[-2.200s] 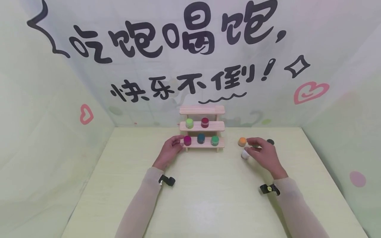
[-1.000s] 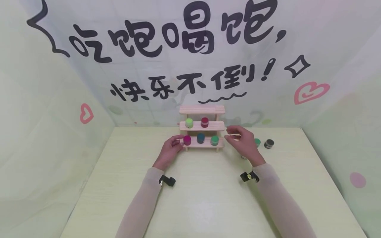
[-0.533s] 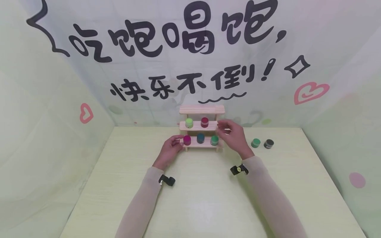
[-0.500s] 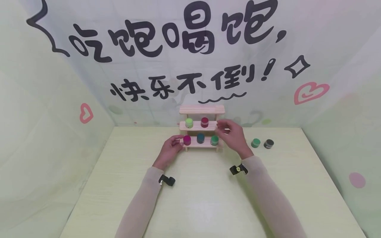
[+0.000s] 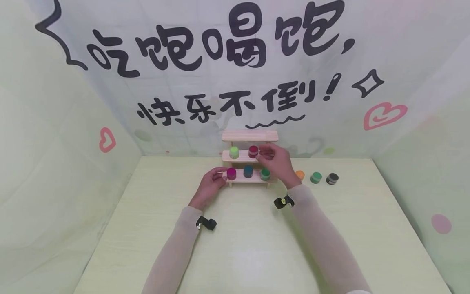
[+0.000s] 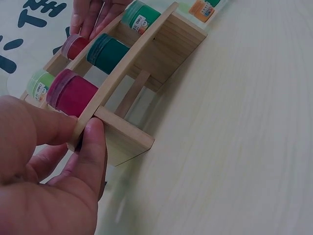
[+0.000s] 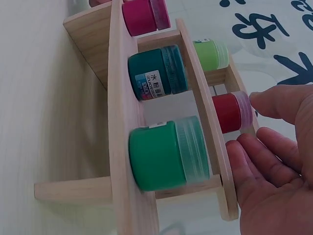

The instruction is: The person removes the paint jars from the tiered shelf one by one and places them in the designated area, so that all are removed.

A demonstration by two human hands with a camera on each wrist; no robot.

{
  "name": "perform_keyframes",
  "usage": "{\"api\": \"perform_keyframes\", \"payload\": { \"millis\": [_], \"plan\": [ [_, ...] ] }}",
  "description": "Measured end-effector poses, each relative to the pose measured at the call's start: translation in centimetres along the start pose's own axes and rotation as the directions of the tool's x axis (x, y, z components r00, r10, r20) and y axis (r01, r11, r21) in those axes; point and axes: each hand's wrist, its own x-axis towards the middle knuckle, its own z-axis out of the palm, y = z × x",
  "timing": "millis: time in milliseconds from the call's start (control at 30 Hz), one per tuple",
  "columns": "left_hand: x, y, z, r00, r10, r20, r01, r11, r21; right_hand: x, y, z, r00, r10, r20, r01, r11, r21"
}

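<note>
Red paint jar point(image 5: 253, 152) with a clear lid stands upright on the middle shelf of a three-tier wooden display rack point(image 5: 250, 136), just to the right of a light green paint jar point(image 5: 234, 152). The right hand point(image 5: 278, 161) is loosely unfolded beside it: the thumb tip is at the rim of the lid and the other fingers lie along the jar's right side, not wrapped round it; whether the fingertips press on it cannot be told. The left hand point(image 5: 208, 187) pinches the left end of the lowest shelf board between thumb and fingers, close beside a magenta paint jar point(image 6: 73, 93). On that same board, to the right of the magenta one, stand a labelled teal paint jar point(image 7: 151, 73) and then an emerald paint jar point(image 7: 156, 159), with gaps between them. On the pale wooden table point(image 5: 238, 232), right of the rack, an orange paint jar point(image 5: 300, 174) is partly hidden by the right wrist; beyond it come a mid-green paint jar point(image 5: 316, 177) and a black paint jar point(image 5: 332, 179). Behind the rack hangs a white backdrop point(image 5: 198, 141) printed with black Chinese lettering.
</note>
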Motion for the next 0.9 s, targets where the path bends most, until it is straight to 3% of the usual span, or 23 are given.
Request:
{"api": "perform_keyframes", "payload": {
  "millis": [200,467,900],
  "plan": [
    [0.0,0.1,0.0,1.0,-0.002,-0.002,0.002,1.0,0.004,0.9,-0.2,0.8,1.0,0.013,0.023,-0.013,1.0,0.015],
    [0.0,0.2,0.0,1.0,0.002,0.004,-0.002,1.0,0.007,1.7,-0.4,1.4,0.999,0.01,0.038,-0.006,0.995,-0.104],
    [0.3,-0.2,-0.1,1.0,0.006,0.011,-0.006,1.0,-0.009,0.9,0.0,1.1,0.999,-0.023,0.028,0.024,0.998,-0.051]
  ]
}}
